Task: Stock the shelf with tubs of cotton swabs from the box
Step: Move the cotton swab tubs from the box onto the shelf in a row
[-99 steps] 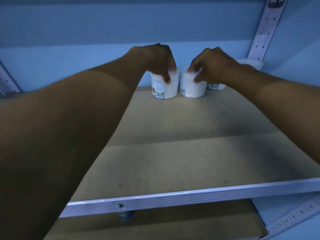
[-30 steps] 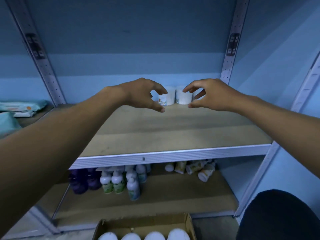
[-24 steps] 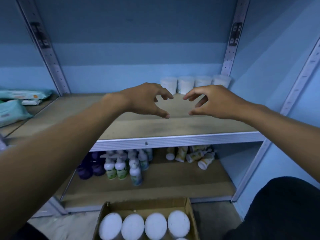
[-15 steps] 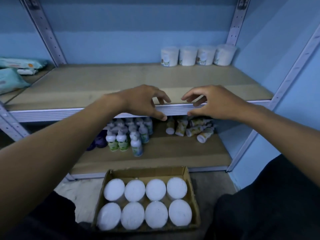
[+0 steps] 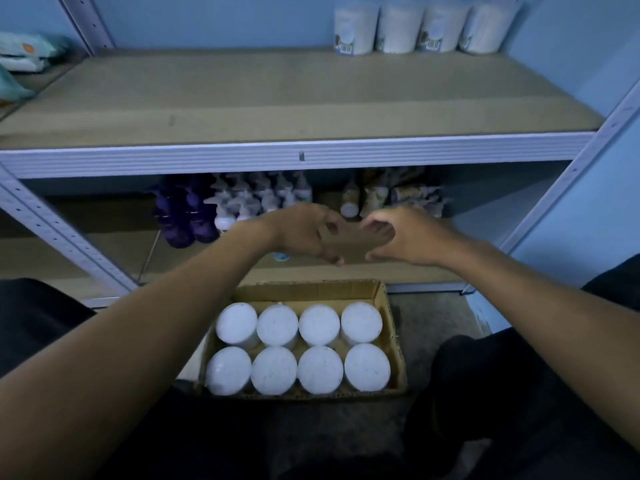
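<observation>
Both hands hang above the box, holding nothing. The left hand (image 5: 304,233) and the right hand (image 5: 405,237) each have fingers loosely curled, thumb apart from the rest, tips nearly meeting. Below them, eight white-lidded tubs (image 5: 298,348) stand upright in two rows of four, filling the cardboard box (image 5: 393,341) on the floor. Four more tubs (image 5: 422,27) stand upright along the shelf (image 5: 277,95) at its back right corner.
</observation>
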`<state>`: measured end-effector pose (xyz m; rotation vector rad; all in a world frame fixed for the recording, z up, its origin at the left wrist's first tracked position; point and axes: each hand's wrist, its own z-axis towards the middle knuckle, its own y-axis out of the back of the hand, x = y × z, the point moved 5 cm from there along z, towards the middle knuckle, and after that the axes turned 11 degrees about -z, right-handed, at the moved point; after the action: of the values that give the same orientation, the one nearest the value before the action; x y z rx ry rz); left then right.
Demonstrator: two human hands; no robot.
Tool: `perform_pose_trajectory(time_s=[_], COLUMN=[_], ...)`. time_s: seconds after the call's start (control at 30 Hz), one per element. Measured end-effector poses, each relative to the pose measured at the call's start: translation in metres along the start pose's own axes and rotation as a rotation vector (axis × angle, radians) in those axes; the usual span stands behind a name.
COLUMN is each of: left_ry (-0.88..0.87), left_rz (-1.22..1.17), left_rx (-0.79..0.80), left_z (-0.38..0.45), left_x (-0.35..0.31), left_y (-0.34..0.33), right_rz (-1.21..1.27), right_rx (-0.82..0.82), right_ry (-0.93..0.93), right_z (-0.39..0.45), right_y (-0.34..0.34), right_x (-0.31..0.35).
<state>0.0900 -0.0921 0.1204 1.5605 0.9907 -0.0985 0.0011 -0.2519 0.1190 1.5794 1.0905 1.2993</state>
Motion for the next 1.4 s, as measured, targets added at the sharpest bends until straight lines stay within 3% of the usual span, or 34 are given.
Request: perform_pose_trajectory(time_s=[0.43,1.03,1.4], left_ry=[0.281,0.332,0.368], left_rz=[-0.13,-0.031,0.003], left_rx=[0.155,0.089,0.041], left_z=[0.018,0.037,0.044], left_x=[0.096,0.121,0.12], left_y=[-0.126,-0.193,-0.208], right_rz=[-0.005,-0.071,-0.104], right_rx=[0.227,0.347,0.326], right_ry=[-0.206,-0.226,-0.232], right_z=[-0.006,0.01,0.017], right_y=[-0.14,-0.207,-0.227], right_x=[-0.03,-0.026,-0.025])
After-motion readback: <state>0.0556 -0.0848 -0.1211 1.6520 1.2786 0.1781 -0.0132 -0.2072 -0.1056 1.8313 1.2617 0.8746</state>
